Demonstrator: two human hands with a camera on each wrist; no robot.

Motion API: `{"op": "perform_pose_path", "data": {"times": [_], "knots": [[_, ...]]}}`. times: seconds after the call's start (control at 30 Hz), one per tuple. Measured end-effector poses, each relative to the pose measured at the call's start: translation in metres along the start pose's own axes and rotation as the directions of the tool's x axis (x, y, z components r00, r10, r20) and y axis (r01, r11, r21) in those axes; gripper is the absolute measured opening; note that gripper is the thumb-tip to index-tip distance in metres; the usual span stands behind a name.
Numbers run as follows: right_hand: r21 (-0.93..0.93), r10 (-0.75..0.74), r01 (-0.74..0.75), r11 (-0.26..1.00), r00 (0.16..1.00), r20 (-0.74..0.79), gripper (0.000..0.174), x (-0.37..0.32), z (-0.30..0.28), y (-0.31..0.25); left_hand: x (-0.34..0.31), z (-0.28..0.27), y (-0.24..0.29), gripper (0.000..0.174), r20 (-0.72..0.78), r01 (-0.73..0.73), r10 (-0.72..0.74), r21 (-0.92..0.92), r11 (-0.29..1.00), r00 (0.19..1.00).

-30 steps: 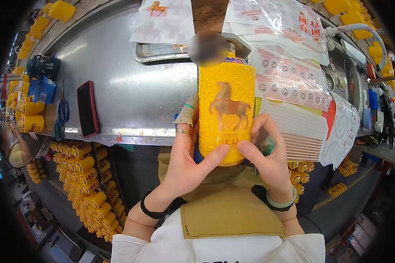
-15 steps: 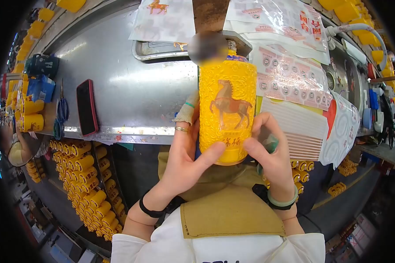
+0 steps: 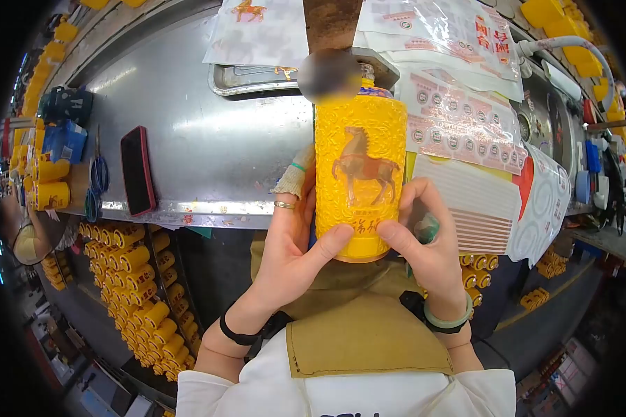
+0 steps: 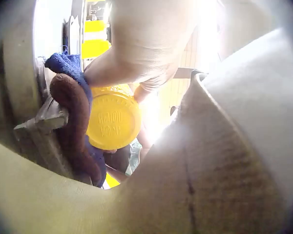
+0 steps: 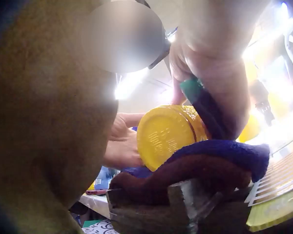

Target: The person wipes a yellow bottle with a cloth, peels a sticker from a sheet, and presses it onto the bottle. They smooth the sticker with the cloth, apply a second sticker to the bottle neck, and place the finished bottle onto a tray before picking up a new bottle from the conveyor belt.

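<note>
A yellow embossed bottle (image 3: 358, 160) with a brown horse and red-brown characters lies with its neck pointing away and its base towards the person. My left hand (image 3: 289, 250) holds its left side, the thumb near the lower edge; a whitish finger cover and a ring show on this hand. From the right, my right hand (image 3: 431, 243) grips the bottle, its thumb beside the characters. Something green (image 3: 426, 228) shows at the right hand's curled fingers. In the right wrist view, the bottle's round base (image 5: 161, 139) sits over a blue cloth (image 5: 234, 151) on a padded support.
A phone (image 3: 138, 170) and scissors (image 3: 99, 174) lie on the metal table to the left. A metal tray (image 3: 250, 80) stands behind the bottle, and sticker sheets (image 3: 459, 125) cover the right side. Many yellow bottles (image 3: 139, 292) are stacked below the table.
The left thumb has slid left off the characters, which now show more fully. The right thumb shifted right, then came back in. The bottle has barely moved.
</note>
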State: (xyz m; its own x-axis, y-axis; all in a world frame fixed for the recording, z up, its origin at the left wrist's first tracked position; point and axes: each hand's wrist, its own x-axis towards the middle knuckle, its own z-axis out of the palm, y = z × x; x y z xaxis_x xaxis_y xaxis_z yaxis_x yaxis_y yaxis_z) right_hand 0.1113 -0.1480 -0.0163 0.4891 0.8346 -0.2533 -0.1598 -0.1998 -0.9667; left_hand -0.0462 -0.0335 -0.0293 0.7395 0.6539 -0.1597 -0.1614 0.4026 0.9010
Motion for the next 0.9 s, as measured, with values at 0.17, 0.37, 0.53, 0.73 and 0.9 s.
{"op": "perform_pose_path", "data": {"times": [0.17, 0.37, 0.53, 0.73, 0.9], "knots": [[0.001, -0.002, 0.002, 1.0, 1.0, 0.004, 0.032, 0.0003, -0.0001, -0.0006, -0.0005, -0.0009, -0.0008, 0.085, 0.002, -0.009, 0.009, 0.02, 1.0, 1.0], [0.0, -0.009, 0.009, 1.0, 1.0, 0.011, 0.032, 0.0002, -0.0011, -0.0007, -0.0005, 0.0013, 0.0006, 0.085, -0.004, 0.0, 0.0, 0.01, 1.0, 1.0], [-0.002, 0.001, -0.001, 1.0, 1.0, 0.01, 0.032, 0.0003, -0.0006, -0.0013, -0.0005, -0.0003, -0.0013, 0.084, 0.001, -0.002, 0.002, 0.032, 0.999, 1.0], [-0.008, 0.013, -0.013, 1.0, 1.0, 0.008, 0.032, -0.0002, -0.0004, -0.0025, -0.0007, 0.0022, 0.0008, 0.084, -0.008, 0.002, -0.002, 0.007, 1.0, 1.0], [-0.007, 0.02, -0.02, 1.0, 1.0, 0.01, 0.032, -0.0003, -0.0001, -0.0032, -0.0009, -0.0003, -0.0009, 0.085, 0.0, -0.013, 0.013, 0.027, 1.0, 1.0]]}}
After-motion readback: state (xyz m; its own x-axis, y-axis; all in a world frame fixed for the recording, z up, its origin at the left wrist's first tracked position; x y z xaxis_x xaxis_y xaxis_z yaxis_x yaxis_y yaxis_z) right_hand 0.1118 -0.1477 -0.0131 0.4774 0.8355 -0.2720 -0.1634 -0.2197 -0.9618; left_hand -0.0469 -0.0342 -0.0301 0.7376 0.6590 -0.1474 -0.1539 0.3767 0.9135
